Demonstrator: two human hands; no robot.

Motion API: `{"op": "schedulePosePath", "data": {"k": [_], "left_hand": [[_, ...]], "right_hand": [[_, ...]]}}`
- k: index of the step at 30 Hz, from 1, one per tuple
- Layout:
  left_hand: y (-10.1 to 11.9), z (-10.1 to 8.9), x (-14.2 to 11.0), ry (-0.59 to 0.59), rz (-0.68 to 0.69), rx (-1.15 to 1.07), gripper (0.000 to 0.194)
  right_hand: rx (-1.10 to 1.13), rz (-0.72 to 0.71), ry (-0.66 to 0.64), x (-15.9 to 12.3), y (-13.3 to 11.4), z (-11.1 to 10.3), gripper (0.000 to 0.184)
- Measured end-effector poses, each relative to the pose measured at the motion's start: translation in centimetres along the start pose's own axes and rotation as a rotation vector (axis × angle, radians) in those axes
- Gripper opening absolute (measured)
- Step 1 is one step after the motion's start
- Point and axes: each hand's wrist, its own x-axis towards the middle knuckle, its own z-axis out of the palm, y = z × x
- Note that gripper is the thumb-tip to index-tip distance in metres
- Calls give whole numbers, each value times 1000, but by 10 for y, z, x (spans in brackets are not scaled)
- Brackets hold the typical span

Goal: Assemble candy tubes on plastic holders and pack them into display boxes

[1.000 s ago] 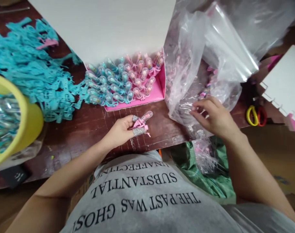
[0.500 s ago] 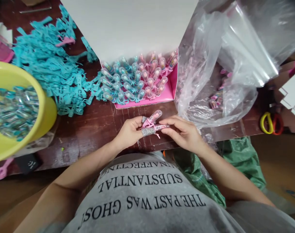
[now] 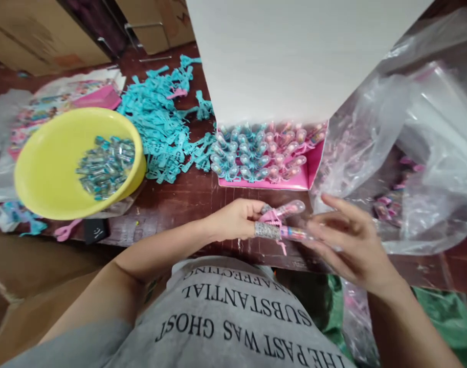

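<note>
My left hand (image 3: 237, 220), with grey tape round its thumb and a finger, is closed on a pink plastic clip (image 3: 270, 216). Two clear capsule-shaped tubes stick out from the clip toward the right: an upper one (image 3: 292, 208) and a lower one (image 3: 294, 233) with colourful print. My right hand (image 3: 348, 240) is by the lower tube's tip, fingers apart and slightly blurred; whether a fingertip touches the tube is unclear. Just beyond my hands stands a display box (image 3: 264, 184) with a pink base, holding rows of blue and pink clips with capsule tubes.
The box's tall white lid (image 3: 302, 56) stands up behind. A pile of blue plastic clips (image 3: 156, 122) lies left of it, beside a yellow basin (image 3: 49, 168) with blue-capped tubes. Clear plastic bags (image 3: 428, 220) with pink pieces cover the right side.
My right hand has come off the lower tube and spread its fingers, moving right. The left hand keeps the pink clip. The view has turned left, showing more of the basin and cardboard boxes.
</note>
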Motion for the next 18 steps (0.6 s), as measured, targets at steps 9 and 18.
{"op": "schedulePosePath", "data": {"k": [9,18], "left_hand": [[5,7,-1,-171,-143,29,24],[69,-11,13,495,912,1378,34]], "right_hand": [[-135,-179,-116,27,-9,-11,76],[-444,227,37,59,16,-89,29]]}}
